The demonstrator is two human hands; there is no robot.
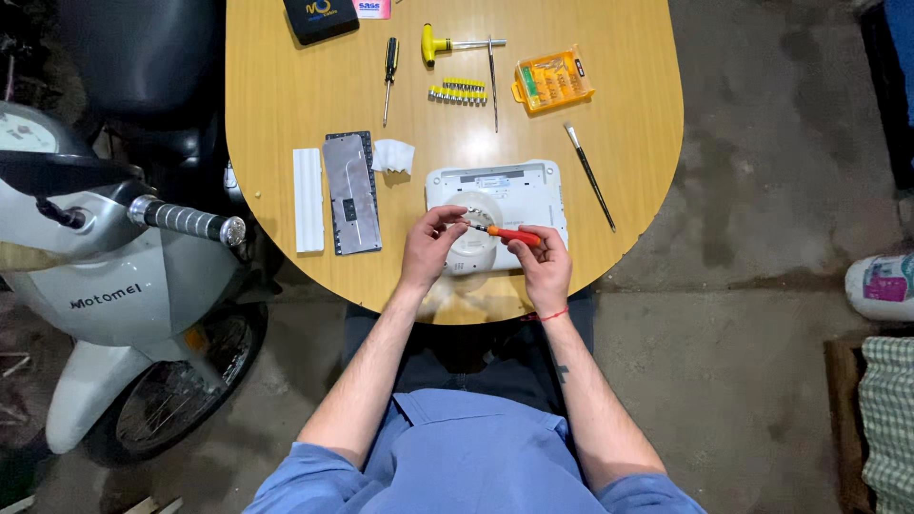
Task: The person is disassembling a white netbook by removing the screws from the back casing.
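My right hand (545, 262) grips a small screwdriver with an orange handle (515, 235), its thin shaft pointing left. My left hand (430, 243) pinches the screwdriver's tip between thumb and fingers. Both hands hover over a white flat device (495, 190) with a round white part near its front, lying on the oval wooden table (276, 105).
Left of the device lie a grey metal plate (350, 190), a white strip (307, 198) and a crumpled tissue (393, 155). Farther back are a black screwdriver (389, 74), a yellow T-handle tool (447, 44), yellow bits (458, 91), an orange bit case (553, 80), a brush (590, 175). A scooter (105, 276) stands left.
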